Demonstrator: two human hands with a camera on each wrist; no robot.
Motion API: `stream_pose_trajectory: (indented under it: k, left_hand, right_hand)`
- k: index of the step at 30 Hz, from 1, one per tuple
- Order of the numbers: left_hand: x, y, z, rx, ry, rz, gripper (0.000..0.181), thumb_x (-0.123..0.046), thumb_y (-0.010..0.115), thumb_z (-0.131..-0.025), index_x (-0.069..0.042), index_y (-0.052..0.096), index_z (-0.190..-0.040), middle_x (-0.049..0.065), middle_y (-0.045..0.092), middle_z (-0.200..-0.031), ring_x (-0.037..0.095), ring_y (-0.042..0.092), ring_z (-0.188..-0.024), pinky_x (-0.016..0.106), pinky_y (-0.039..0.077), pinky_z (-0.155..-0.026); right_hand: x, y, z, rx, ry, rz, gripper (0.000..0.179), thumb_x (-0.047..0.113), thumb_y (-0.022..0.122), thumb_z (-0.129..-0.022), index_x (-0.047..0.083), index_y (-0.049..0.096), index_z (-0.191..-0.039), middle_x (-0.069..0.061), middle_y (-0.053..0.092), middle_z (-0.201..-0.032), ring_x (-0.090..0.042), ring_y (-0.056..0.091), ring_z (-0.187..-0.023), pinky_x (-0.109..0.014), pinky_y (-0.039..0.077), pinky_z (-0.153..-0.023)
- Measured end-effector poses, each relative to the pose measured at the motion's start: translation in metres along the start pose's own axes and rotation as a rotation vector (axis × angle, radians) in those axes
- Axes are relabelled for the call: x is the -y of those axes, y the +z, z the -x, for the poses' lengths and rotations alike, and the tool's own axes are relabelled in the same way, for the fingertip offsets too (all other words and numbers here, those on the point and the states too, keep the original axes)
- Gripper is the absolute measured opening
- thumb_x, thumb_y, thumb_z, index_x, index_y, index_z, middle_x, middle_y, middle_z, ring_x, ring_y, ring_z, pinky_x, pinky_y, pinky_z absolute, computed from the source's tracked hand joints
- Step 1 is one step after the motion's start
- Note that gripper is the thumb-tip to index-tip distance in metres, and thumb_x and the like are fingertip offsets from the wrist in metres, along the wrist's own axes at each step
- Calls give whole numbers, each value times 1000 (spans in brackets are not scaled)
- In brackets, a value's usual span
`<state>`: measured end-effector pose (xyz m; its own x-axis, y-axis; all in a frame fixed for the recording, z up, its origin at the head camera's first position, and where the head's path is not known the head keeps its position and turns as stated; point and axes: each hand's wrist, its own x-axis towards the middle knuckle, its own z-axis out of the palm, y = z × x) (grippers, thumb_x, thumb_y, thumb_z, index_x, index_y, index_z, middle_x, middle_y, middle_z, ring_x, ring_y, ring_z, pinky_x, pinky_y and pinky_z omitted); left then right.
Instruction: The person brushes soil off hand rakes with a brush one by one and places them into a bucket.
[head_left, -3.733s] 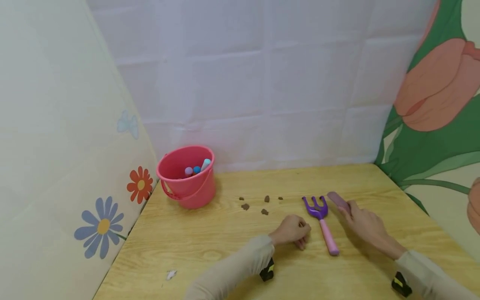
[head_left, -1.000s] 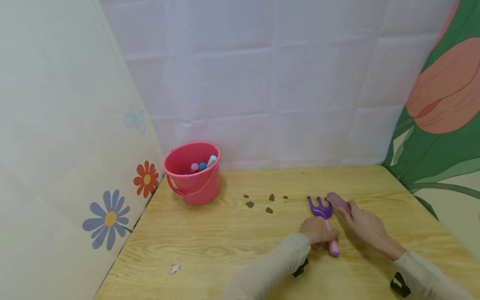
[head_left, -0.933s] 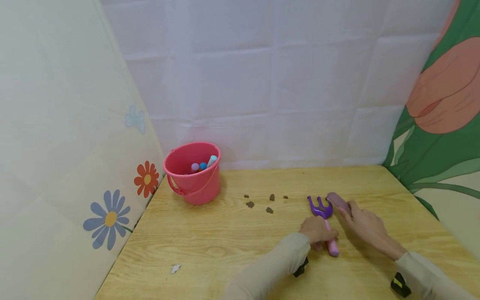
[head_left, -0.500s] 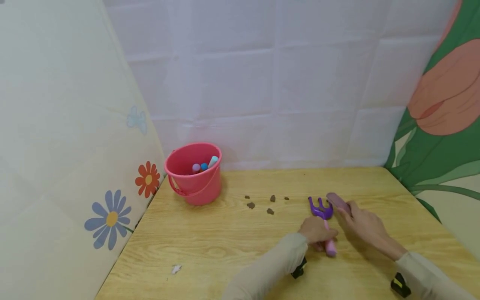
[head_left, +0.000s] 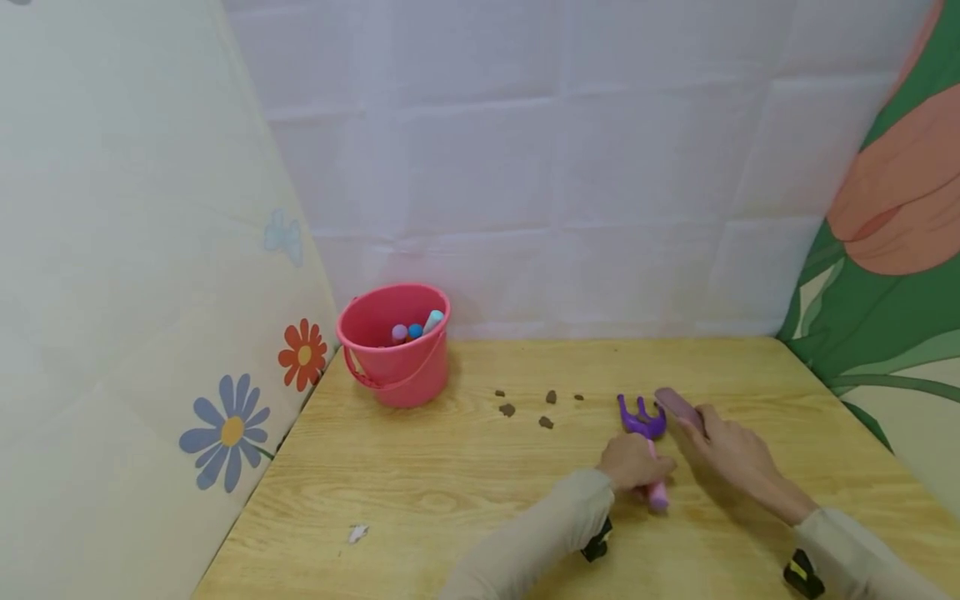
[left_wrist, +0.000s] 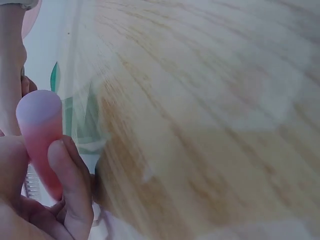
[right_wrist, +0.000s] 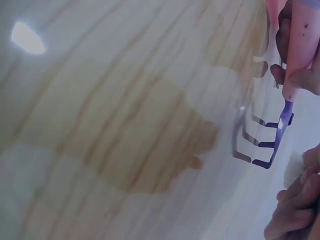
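Note:
A toy garden fork (head_left: 642, 427) has purple tines and a pink handle. My left hand (head_left: 628, 461) grips that handle, its rounded end sticking out toward me. The left wrist view shows thumb and fingers wrapped around the pink handle (left_wrist: 42, 135). From the right wrist, the fork's tines (right_wrist: 270, 144) point down at the table, tips very close to their reflection. My right hand (head_left: 738, 454) holds a mauve-backed brush (head_left: 678, 408) just right of the tines. Pale bristles (right_wrist: 293, 170) show under the fingers there.
Several brown crumbs (head_left: 546, 422) lie left of the fork on the wood-patterned table (head_left: 390, 475). A pink bucket (head_left: 397, 367) with coloured sticks inside stands at the back left. A white scrap (head_left: 358, 533) lies front left. A white sheet (head_left: 480, 167) hangs behind.
My left hand, earlier beside the fork and holding nothing, has moved right and taken its handle. The handle's end has since shifted slightly left. My right hand stays put with the brush.

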<state>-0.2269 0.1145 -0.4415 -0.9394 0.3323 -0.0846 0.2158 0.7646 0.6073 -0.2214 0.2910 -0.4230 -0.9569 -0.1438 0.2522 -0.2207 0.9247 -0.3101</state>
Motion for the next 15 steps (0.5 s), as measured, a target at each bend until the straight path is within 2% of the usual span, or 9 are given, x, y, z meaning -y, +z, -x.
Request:
stream_pose_trajectory:
  k: [2,9,15]
  left_hand:
    - [1,0,1,-6,1,8,47,-39,69,-85,-13,48,-51,-4,46,-49,11,41,-47,23,31,-46]
    - [-2,-4,7,-2,-54,67,42,-39,72,-85,-13,51,-58,-2,50,-56,11,42,-49,23,35,-47]
    - [1,-6,5,-10,-53,43,41,-37,72,-86,-14,52,-60,-4,49,-57,10,43,-50,23,35,-49]
  right_hand:
    - [1,0,0,6,4,-3,52,37,44,-105,-13,49,-119,-10,53,-69,-22,49,-56,-37,39,-45]
    - [0,-1,-1,18,18,0,57,39,42,-105,-15,47,-122,-13,55,-71,-23,50,-56,-38,40,-46]
    - [0,0,-4,8,-1,-6,57,38,44,-105,-16,47,-122,-17,58,-74,-24,52,-58,-40,42,-47]
